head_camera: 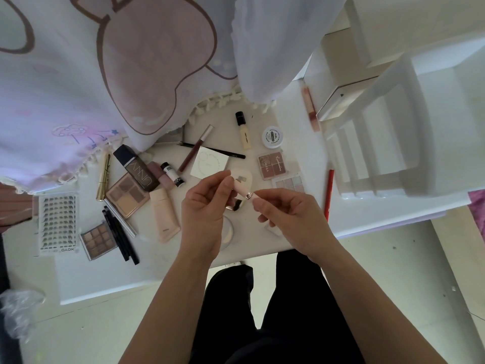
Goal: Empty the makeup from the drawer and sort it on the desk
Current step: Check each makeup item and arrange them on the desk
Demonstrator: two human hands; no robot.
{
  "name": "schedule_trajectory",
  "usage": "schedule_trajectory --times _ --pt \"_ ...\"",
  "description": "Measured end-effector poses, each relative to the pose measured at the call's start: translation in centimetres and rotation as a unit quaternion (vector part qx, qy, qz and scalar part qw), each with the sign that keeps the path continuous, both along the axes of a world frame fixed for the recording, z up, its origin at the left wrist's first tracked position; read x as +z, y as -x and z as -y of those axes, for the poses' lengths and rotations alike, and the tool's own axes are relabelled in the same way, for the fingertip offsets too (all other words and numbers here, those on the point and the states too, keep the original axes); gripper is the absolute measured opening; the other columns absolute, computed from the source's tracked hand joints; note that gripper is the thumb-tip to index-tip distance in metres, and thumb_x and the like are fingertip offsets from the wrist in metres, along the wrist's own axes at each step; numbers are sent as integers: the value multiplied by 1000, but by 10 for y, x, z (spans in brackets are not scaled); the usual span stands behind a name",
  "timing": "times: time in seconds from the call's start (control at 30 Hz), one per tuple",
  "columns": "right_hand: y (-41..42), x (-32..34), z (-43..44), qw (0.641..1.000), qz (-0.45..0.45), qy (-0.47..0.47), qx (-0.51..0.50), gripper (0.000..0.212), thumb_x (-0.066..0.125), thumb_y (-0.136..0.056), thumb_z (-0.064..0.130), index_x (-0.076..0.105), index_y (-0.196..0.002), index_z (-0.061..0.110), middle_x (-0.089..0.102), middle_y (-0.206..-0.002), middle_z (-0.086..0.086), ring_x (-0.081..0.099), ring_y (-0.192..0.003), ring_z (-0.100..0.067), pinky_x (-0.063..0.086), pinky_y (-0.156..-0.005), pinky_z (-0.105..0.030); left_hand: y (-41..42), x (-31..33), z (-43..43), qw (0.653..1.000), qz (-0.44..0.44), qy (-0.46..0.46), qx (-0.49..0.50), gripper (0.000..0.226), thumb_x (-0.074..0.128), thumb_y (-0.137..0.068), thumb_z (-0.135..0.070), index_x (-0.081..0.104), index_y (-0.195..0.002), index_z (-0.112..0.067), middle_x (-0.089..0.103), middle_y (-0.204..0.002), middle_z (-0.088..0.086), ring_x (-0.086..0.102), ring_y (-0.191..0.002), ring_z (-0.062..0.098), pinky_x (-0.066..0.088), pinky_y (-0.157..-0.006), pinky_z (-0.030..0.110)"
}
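Observation:
Both hands hold one pale pink tube (242, 189) with a silver ring above the white desk (86, 282). My left hand (207, 208) pinches its upper end and my right hand (286, 219) grips its lower end. Makeup lies spread on the desk: an eyelash tray (58, 222), a brown eyeshadow palette (98, 240), black pencils (120, 236), a beige tube (164, 215), a dark foundation bottle (136, 168), a white square compact (209, 162), a round white jar (273, 137) and a pink palette (272, 165). The white drawer (388, 143) stands at the right.
A draped cloth (105, 74) with a cartoon print hangs over the back of the desk. A red pencil (328, 194) and a long lip gloss (311, 109) lie near the drawer. A white box (341, 101) sits behind it. My legs in black trousers are below the desk edge.

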State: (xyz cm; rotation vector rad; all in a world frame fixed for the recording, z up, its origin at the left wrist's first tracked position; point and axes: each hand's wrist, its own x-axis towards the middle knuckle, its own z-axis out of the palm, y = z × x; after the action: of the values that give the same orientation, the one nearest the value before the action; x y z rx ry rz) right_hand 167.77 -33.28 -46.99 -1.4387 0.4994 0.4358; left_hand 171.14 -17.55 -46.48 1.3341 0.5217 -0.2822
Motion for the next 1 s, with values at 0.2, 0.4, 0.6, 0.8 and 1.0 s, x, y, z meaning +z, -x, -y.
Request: schedule_trajectory --times 0.2,0.4,0.6,0.8,1.0 --pt "4 -5 1 999 -16 -20 -38 18 63 -98 25 78 -99 16 76 -83 -4 60 -66 -11 46 -65 -24 -6 -1 -1 1000 -6 20 11 27 65 -85 -22 69 -109 -10 75 -96 3 62 -82 14 52 -69 22" --pt "0 -6 1 998 -10 -16 -61 16 72 -91 25 77 -105 19 77 -87 1 59 -64 -5 47 -65 -15 -9 -3 -1 999 -24 22 -17 20 62 -93 -15 68 -110 -8 73 -98 10 62 -85 17 49 -65 24" --pt "-3 -10 6 996 -1 -25 -91 19 73 -90 17 76 -108 14 76 -89 -4 62 -67 -4 48 -65 -12 -12 -8 -1 997 -65 39 -4 36 64 -92 -29 64 -124 -13 72 -103 5 62 -85 16 47 -63 27" --pt "-5 -19 8 996 17 -38 -81 23 73 -89 9 72 -108 21 78 -95 5 70 -87 -5 51 -78 -14 -16 -9 5 993 -82 16 -82 52 90 -68 -32 69 -112 -13 69 -112 26 56 -82 20 42 -66 33" --pt "-16 -29 6 998 36 -22 -54 32 74 -86 0 70 -114 16 76 -97 4 68 -84 -8 52 -80 -18 -31 -19 7 992 -96 -30 -77 47 91 -64 -35 70 -105 -24 75 -98 17 58 -68 20 45 -80 37"
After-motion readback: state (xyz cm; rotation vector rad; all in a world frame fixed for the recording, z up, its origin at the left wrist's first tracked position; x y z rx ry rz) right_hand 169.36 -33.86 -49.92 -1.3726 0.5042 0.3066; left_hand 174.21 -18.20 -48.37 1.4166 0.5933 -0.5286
